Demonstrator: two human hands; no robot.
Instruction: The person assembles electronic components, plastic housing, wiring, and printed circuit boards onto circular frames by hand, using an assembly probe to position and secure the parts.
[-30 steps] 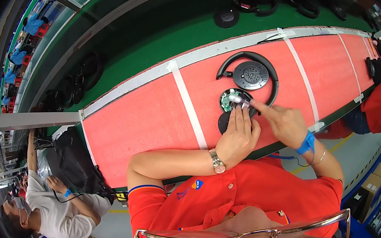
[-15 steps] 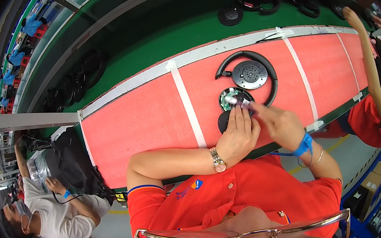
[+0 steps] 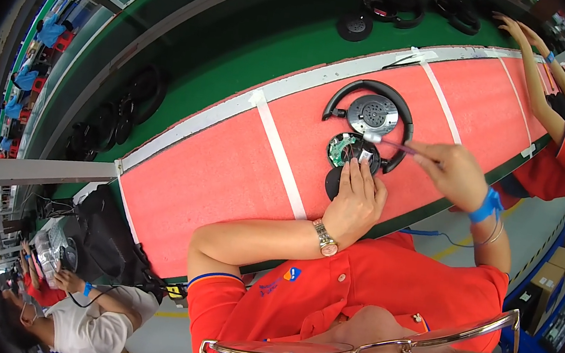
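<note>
On the pink mat lies a black headphone [image 3: 407, 117], its band curving round a dark grey ear-cup plate [image 3: 373, 114] with small holes. Nearer to me, an opened ear cup [image 3: 342, 151] shows a green circuit board and wires. My left hand [image 3: 355, 202] holds this cup down, its fingers pressed together over the near edge; the thumb side is partly hidden. A round black part [image 3: 334, 182] sits beside those fingers. My right hand [image 3: 460, 177] is closed round the purple handle of a small brush [image 3: 397, 146], whose white head hovers between cup and plate.
White tape strips [image 3: 278, 152] divide the pink mat [image 3: 211, 189]. Beyond it, a green conveyor belt [image 3: 238, 74] carries several headphones [image 3: 394, 6] and a round black cup [image 3: 354, 27]. A metal bar [image 3: 39, 173] crosses at left. Co-workers sit on both sides, one in a red sleeve [image 3: 564, 149].
My right hand has moved right with the brush, whose head has left the opened cup's area. My left hand stays put. The co-worker's arms at right have shifted.
</note>
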